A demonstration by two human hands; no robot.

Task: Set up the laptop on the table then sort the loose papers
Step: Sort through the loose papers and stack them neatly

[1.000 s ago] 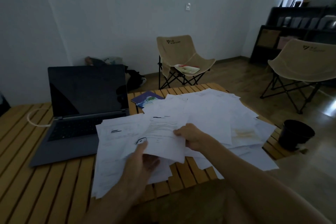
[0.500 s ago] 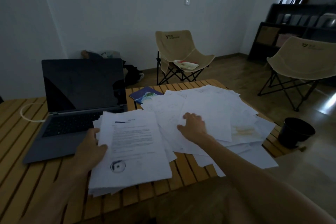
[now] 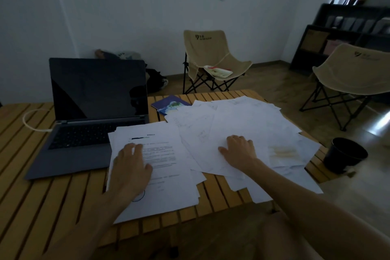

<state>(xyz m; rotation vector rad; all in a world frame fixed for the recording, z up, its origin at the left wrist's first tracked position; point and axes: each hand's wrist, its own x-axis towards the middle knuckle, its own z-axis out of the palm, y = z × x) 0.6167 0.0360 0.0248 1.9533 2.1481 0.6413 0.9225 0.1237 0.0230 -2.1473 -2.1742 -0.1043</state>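
Observation:
A grey laptop (image 3: 88, 118) stands open with a dark screen on the left of the wooden slatted table (image 3: 42, 192). A stack of printed sheets (image 3: 166, 173) lies just right of its keyboard, overlapping its corner. My left hand (image 3: 132, 167) rests flat on the top sheet, fingers spread. Further right spreads a loose heap of white papers (image 3: 249, 124), fanned out to the table's right edge. My right hand (image 3: 238, 151) presses flat on that heap with straight fingers.
A blue booklet (image 3: 171, 104) lies behind the papers. A white cable (image 3: 31, 124) loops at the laptop's left. Two beige folding chairs (image 3: 211, 59) (image 3: 354, 74) stand beyond the table, and a black bin (image 3: 344, 154) sits on the floor at the right.
My left hand has let go of the stack's edge and now lies flat on top of it. My right hand stays on the loose heap.

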